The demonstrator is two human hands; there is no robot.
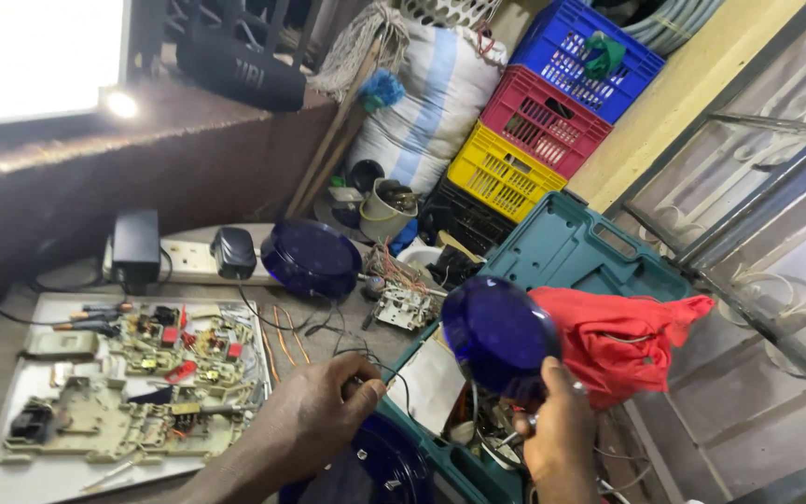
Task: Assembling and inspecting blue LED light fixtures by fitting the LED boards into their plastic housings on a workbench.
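Circuit boards (156,373) lie on white tray (11,467) at left. L hand (314,415) pinches thin black wires (366,359). R hand (557,434) grips blue dome lens (498,336) from below, over open teal toolcase (571,247) w/ red cloth (622,341).

Glossy blue plastic dome (499,334), red cloth (622,338)

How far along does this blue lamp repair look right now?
Done, it seems: the circuit boards lie opened up on the white tray, and a second blue dome sits set aside on the bench. In hand: the right hand holds up a blue dome while the left hand pinches thin black wires. Left: loose parts remain in the open teal case; nothing looks reassembled.
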